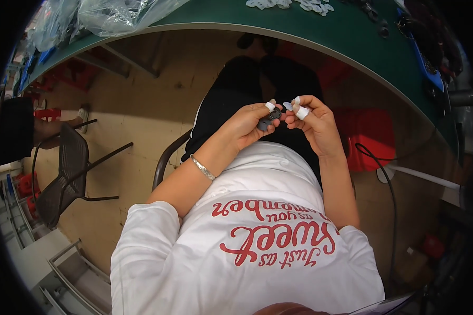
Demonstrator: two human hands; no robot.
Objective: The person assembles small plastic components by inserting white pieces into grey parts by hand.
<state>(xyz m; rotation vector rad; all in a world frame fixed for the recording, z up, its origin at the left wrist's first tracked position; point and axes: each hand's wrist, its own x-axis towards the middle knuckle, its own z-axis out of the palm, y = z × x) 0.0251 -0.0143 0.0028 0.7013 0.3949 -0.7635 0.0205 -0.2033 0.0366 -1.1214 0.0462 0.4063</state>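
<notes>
Over my lap, my left hand (pixel 249 125) is closed round a small dark grey plastic part (pixel 264 124) with a hollow, darker inner side. Close beside it, my right hand (pixel 317 126) pinches a small translucent whitish piece (pixel 288 106) between thumb and fingertips. White tape wraps fingers on both hands. The fingertips of the two hands nearly meet, and I cannot tell whether the two pieces touch. Fingers hide much of the grey part.
Ahead curves a green-topped table (pixel 215 16), bearing translucent white pieces (pixel 315 6), clear plastic bags (pixel 121 16) and a blue tray (pixel 425 58) with dark parts. A black chair (pixel 71 168) stands left, near another person's leg (pixel 58 131). A red stool (pixel 370 136) and black cable (pixel 394 210) are right.
</notes>
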